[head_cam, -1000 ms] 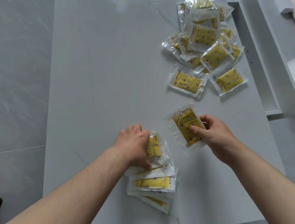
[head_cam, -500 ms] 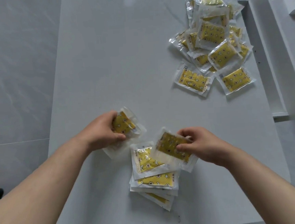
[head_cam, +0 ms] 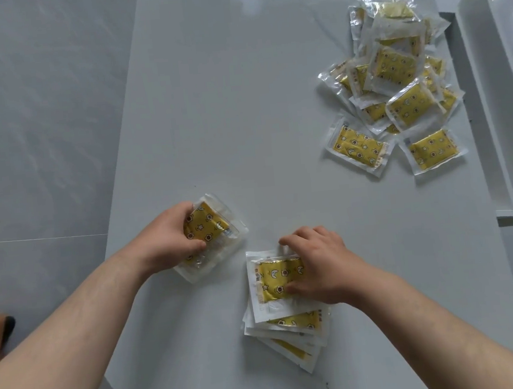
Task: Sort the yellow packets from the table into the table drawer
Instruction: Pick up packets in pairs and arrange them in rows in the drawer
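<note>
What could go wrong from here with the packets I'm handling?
1. The near stack lies fanned and askew under the right hand. Setting the top packet on it may make the slick wrappers slide apart.
2. The left hand grips a bunch of packets at one end. Some may slip out when it is lifted.
3. The loose pile sits near the right edge of the table. A nudge could push packets off.
</note>
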The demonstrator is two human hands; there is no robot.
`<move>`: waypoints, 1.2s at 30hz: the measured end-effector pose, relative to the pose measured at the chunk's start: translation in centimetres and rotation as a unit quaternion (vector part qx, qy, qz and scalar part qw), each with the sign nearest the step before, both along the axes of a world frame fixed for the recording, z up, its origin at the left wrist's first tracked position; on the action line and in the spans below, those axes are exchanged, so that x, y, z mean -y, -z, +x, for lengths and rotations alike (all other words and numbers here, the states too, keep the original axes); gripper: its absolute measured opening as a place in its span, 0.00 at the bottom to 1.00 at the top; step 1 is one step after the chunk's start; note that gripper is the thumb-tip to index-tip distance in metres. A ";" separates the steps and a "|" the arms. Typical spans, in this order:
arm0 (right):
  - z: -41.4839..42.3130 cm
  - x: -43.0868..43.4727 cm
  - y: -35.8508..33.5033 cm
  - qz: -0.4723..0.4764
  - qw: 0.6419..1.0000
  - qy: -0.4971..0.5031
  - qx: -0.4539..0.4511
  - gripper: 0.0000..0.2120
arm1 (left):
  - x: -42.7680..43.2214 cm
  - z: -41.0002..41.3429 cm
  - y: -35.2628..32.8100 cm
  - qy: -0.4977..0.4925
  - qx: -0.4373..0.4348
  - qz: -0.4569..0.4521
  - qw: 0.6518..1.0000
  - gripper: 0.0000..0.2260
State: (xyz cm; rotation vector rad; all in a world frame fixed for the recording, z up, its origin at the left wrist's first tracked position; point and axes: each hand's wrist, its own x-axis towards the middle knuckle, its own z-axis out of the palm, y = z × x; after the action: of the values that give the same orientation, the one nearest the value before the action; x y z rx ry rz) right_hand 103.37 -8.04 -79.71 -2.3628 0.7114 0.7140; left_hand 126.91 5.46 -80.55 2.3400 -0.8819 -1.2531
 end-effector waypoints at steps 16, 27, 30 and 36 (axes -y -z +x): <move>2.4 0.0 0.0 -0.061 0.997 0.027 -0.040 0.18 | -2.7 0.1 -0.5 -0.146 -0.065 -0.028 0.987 0.12; 2.7 -0.2 0.3 -0.058 0.991 0.074 -0.095 0.18 | -3.7 -0.6 -0.1 -0.178 -0.081 -0.044 0.980 0.13; 2.5 -0.6 0.1 -0.028 0.990 0.114 -0.074 0.19 | -4.0 -0.8 -0.1 -0.186 -0.090 -0.049 0.977 0.13; 2.8 0.5 -0.1 -0.018 0.979 0.199 -0.045 0.11 | -4.4 -0.8 -0.2 -0.220 -0.140 -0.067 0.963 0.12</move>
State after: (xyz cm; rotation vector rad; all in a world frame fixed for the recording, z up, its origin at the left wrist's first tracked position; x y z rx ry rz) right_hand 106.15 -8.56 -79.58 -2.1319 1.2007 0.6367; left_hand 126.11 9.88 -80.33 2.0322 -0.3171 -1.2428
